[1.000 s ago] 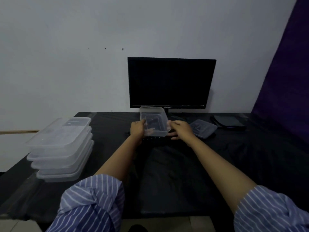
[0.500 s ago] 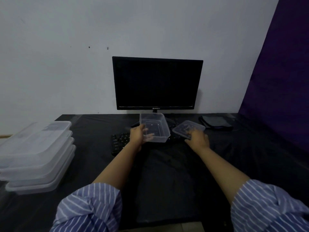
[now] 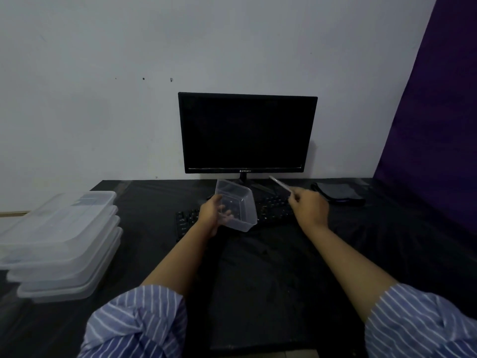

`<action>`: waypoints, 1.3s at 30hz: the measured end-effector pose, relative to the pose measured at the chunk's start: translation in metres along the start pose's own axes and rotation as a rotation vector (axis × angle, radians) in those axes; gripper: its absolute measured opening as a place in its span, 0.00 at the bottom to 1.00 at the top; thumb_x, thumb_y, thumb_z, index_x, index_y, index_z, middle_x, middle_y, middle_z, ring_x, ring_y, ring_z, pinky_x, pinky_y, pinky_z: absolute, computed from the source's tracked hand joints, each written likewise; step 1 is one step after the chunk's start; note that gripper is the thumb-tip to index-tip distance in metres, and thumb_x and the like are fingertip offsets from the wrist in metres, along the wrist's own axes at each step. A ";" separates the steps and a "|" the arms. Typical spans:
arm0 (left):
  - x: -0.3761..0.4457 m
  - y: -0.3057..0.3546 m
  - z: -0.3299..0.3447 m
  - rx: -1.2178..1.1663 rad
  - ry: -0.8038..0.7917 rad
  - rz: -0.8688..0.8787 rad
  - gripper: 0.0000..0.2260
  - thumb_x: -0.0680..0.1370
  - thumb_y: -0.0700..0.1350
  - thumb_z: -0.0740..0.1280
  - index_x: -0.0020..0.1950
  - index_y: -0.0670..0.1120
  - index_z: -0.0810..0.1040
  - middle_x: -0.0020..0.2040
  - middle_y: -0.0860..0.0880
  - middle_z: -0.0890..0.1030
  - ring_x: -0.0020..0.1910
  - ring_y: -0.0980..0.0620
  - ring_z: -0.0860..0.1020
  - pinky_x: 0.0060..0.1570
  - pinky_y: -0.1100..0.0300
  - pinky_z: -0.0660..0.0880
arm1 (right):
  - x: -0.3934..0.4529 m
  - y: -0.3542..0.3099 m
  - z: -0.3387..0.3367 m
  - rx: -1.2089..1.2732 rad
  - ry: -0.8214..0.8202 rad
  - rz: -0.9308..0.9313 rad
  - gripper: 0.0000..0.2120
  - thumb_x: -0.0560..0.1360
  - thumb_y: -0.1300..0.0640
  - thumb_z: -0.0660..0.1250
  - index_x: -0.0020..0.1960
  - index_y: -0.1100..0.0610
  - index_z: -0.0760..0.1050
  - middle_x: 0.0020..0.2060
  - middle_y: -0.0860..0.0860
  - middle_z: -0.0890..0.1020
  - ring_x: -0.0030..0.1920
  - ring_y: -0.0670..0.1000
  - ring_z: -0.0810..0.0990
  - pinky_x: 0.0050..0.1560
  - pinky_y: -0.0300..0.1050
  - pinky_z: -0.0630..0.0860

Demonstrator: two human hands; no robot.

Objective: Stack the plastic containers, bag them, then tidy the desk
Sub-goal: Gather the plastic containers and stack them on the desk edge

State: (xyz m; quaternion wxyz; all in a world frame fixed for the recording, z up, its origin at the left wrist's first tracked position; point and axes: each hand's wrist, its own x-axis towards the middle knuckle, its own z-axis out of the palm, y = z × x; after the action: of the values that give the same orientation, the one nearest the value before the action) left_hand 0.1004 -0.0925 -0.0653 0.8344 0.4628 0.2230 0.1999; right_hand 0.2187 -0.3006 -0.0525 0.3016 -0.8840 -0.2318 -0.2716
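Observation:
A small clear plastic container [image 3: 238, 206] hangs tilted above the keyboard, and my left hand [image 3: 213, 214] grips its near left side. To its right, my right hand [image 3: 308, 208] pinches a clear plastic lid [image 3: 280, 185], lifted edge-on in front of the monitor's base. At the desk's left edge stands a stack of several lidded clear containers [image 3: 62, 244]. A flat black plastic sheet or bag [image 3: 265, 275] lies on the desk between my forearms.
A black monitor [image 3: 246, 133] stands against the white wall, with a black keyboard [image 3: 271, 211] in front of it. A dark folded item [image 3: 338, 193] lies at the back right. A purple curtain [image 3: 438, 112] hangs on the right.
My right hand left the small container, took hold of the lid on the desk to the right and lifted it edge-on. My left hand kept the container, now tilted.

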 end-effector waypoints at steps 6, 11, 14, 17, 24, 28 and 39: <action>-0.003 0.009 -0.006 0.011 -0.097 -0.044 0.22 0.83 0.49 0.56 0.74 0.40 0.64 0.74 0.37 0.63 0.71 0.33 0.63 0.55 0.44 0.73 | -0.005 -0.044 -0.003 0.203 0.120 -0.148 0.11 0.76 0.53 0.66 0.56 0.46 0.82 0.36 0.50 0.85 0.36 0.52 0.83 0.36 0.46 0.79; -0.008 0.018 -0.015 -0.016 -0.123 -0.038 0.26 0.83 0.55 0.53 0.77 0.43 0.58 0.73 0.32 0.61 0.69 0.29 0.64 0.59 0.41 0.71 | -0.023 -0.076 0.012 0.370 0.054 -0.313 0.12 0.75 0.53 0.69 0.57 0.46 0.82 0.46 0.44 0.86 0.43 0.44 0.85 0.42 0.44 0.81; -0.011 0.024 -0.023 -0.076 -0.117 -0.028 0.28 0.82 0.58 0.52 0.77 0.44 0.58 0.72 0.32 0.64 0.68 0.30 0.67 0.57 0.41 0.72 | -0.030 -0.083 0.020 0.534 -0.057 -0.382 0.11 0.75 0.55 0.70 0.56 0.47 0.83 0.52 0.43 0.85 0.52 0.41 0.82 0.52 0.43 0.80; -0.014 0.030 -0.032 -0.148 -0.127 0.007 0.26 0.82 0.58 0.51 0.75 0.44 0.63 0.67 0.35 0.71 0.66 0.32 0.70 0.56 0.42 0.74 | -0.034 -0.088 0.025 0.713 -0.181 -0.328 0.11 0.73 0.54 0.72 0.55 0.49 0.84 0.57 0.47 0.83 0.59 0.38 0.78 0.62 0.37 0.74; -0.016 0.037 -0.042 -0.196 -0.148 0.033 0.29 0.81 0.60 0.52 0.74 0.42 0.64 0.67 0.35 0.72 0.61 0.34 0.75 0.56 0.44 0.76 | -0.039 -0.095 0.027 0.866 -0.374 -0.214 0.11 0.71 0.58 0.74 0.52 0.48 0.84 0.59 0.52 0.82 0.58 0.39 0.79 0.63 0.36 0.73; -0.018 0.038 -0.047 -0.187 -0.173 0.056 0.31 0.79 0.63 0.55 0.72 0.42 0.68 0.66 0.35 0.74 0.63 0.34 0.74 0.58 0.44 0.76 | -0.038 -0.097 0.028 0.888 -0.394 -0.203 0.11 0.72 0.60 0.73 0.52 0.50 0.84 0.58 0.52 0.82 0.58 0.39 0.79 0.63 0.36 0.74; -0.031 0.043 -0.052 -0.051 -0.288 0.041 0.21 0.78 0.39 0.62 0.70 0.34 0.66 0.58 0.35 0.79 0.51 0.41 0.82 0.45 0.52 0.81 | -0.039 -0.094 0.034 0.849 -0.343 -0.156 0.07 0.74 0.54 0.73 0.51 0.54 0.85 0.49 0.46 0.85 0.51 0.41 0.83 0.54 0.38 0.78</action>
State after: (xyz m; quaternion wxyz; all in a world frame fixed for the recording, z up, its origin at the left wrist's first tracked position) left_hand 0.0409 -0.0521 -0.0467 0.8650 0.4697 0.0863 0.1539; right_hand 0.1468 -0.2211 -0.0614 0.5728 -0.6943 -0.4350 -0.0245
